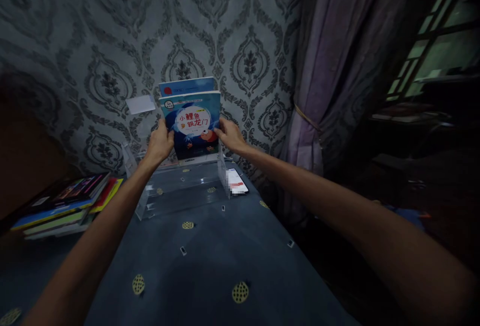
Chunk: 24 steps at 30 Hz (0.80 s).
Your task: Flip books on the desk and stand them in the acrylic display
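Observation:
Between my two hands stands a blue picture book, its cover facing me with red Chinese characters in a white oval. My left hand is closed on its left edge. On the opposite edge, my right hand grips with the thumb on the cover. Behind it rises the top of another blue book; its lower part is hidden. A clear plastic rack sits on the cloth-covered table below and in front of the books. Whether the held book touches the rack I cannot tell.
A phone lies just right of the rack. Several stacked books are at the left. The table has a dark blue patterned cloth. Patterned wallpaper is behind, with a tied purple curtain to the right.

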Each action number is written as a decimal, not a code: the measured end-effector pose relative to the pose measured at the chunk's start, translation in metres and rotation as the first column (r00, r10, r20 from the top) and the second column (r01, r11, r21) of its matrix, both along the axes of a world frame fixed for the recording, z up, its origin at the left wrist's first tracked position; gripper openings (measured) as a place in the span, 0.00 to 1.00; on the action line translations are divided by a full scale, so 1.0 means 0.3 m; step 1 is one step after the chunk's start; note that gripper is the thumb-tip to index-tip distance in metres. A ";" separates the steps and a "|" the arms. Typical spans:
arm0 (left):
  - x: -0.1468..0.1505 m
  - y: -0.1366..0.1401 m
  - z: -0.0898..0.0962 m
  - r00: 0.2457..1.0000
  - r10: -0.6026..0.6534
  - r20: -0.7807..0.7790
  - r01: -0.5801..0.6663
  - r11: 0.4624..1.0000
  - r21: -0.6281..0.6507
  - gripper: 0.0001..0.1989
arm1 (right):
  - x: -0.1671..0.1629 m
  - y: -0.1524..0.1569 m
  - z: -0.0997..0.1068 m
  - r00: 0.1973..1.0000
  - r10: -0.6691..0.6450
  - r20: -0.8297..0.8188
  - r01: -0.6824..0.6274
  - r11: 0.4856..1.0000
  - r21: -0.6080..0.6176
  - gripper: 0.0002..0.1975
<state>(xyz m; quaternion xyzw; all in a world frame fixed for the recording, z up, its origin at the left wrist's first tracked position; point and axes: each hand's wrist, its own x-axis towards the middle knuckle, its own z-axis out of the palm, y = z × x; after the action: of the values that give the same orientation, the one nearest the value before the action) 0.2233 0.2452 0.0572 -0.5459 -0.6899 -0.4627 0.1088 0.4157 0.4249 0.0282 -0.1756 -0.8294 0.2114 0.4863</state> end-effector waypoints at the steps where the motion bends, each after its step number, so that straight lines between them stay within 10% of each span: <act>1: 0.007 -0.001 -0.001 0.997 0.065 -0.047 -0.065 0.998 -0.002 0.15 | 0.000 -0.001 0.000 1.000 -0.007 0.000 0.007 1.000 0.004 0.01; 24: 0.063 0.007 -0.049 0.919 0.273 -0.285 -0.309 0.947 -0.087 0.25 | -0.005 0.019 -0.076 0.989 -0.140 0.057 0.144 0.988 -0.063 0.08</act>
<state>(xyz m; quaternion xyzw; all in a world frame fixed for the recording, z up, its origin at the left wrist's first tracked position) 0.2421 0.2473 0.0427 -0.5006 -0.7710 -0.3170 0.2334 0.4144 0.4306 0.0053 -0.2559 -0.8197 0.1994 0.4721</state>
